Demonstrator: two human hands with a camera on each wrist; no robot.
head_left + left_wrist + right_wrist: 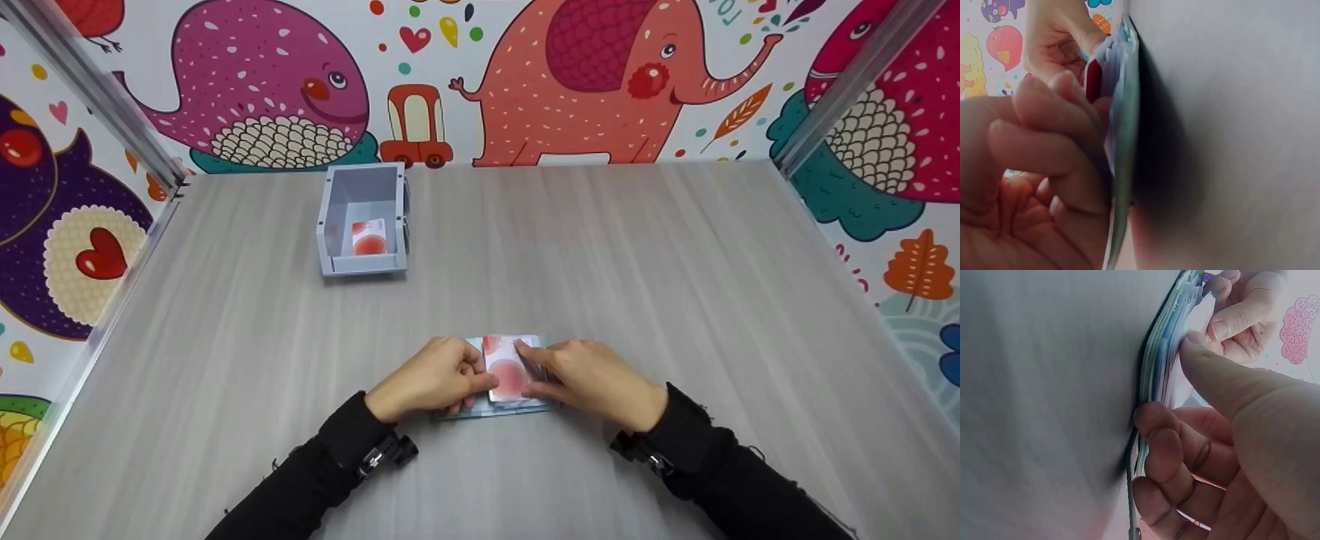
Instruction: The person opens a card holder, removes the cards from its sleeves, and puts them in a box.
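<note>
A stack of cards (506, 375) with red-and-white faces lies on the table's near middle, on a pale blue sheet. My left hand (472, 379) grips the stack's left edge with curled fingers (1050, 140). My right hand (534, 373) is at the right edge, its thumb (1224, 371) on the top card and its fingers curled against the stack's side (1157, 377). The top card bends slightly away from the rest. A grey open box (324, 225) stands at the far left with one such card (368, 238) inside.
The grey wood-grain table (675, 285) is walled by cartoon animal panels. Metal frame posts (97, 90) rise at the back corners. Both sleeves are black, with a camera on each wrist.
</note>
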